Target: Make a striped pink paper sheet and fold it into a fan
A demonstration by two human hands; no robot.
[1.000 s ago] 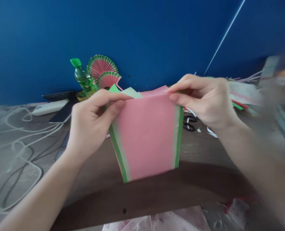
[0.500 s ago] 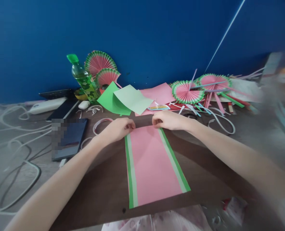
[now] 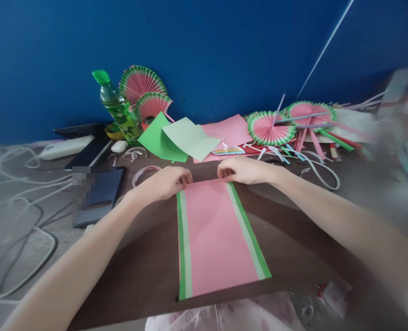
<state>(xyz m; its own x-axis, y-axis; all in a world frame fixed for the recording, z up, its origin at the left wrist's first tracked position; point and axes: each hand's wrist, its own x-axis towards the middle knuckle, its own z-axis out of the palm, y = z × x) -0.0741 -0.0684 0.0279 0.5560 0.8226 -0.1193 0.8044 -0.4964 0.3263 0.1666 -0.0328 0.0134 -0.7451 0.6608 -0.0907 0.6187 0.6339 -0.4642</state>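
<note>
A pink paper sheet [image 3: 221, 234] with light and dark green strips down both long sides lies on the brown table [image 3: 142, 262]. My left hand [image 3: 172, 181] pinches its far left corner, fingers curled over the edge. At the far right corner, my right hand [image 3: 236, 171] grips the same edge between thumb and fingers. The far edge looks slightly turned up between the two hands. Fingertips of both hands are partly hidden behind the knuckles.
Behind the hands lie a green sheet [image 3: 161, 140], a pale green sheet [image 3: 192, 138] and pink paper [image 3: 231, 131]. Pleated fans [image 3: 271, 128] rest at the back right. A bottle [image 3: 117, 108], a tablet [image 3: 102, 195], a tape roll [image 3: 144, 174] and white cables [image 3: 38, 230] occupy the left.
The sheet's near end has shifted slightly left. Both hands keep their hold on the far corners, and the view has tilted a little.
</note>
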